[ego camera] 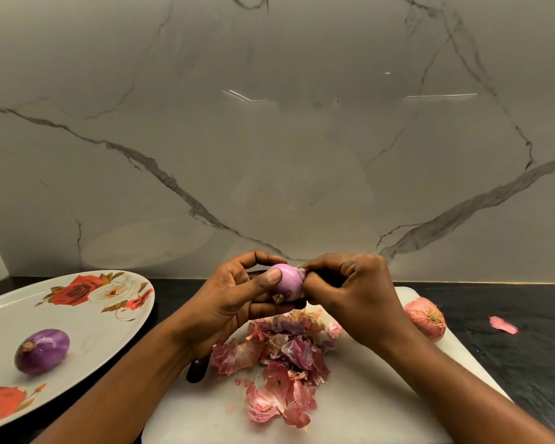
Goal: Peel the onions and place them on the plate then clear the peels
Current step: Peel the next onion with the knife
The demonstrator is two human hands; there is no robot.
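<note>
The left hand (237,298) gripped an onion (288,285) above the peels (282,354) on the board (382,395) while the right hand (356,293) pinched skin (302,272) at its end; a peeled onion (42,351) lay on the plate (103,341)

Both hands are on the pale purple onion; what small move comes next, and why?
Likely: right hand tears off the skin scrap it pinches on the pale purple onion gripped by the left hand; the onion looks mostly bare.

Both hands (237,296) on a half-peeled onion (288,286) above peels (279,357)
</note>
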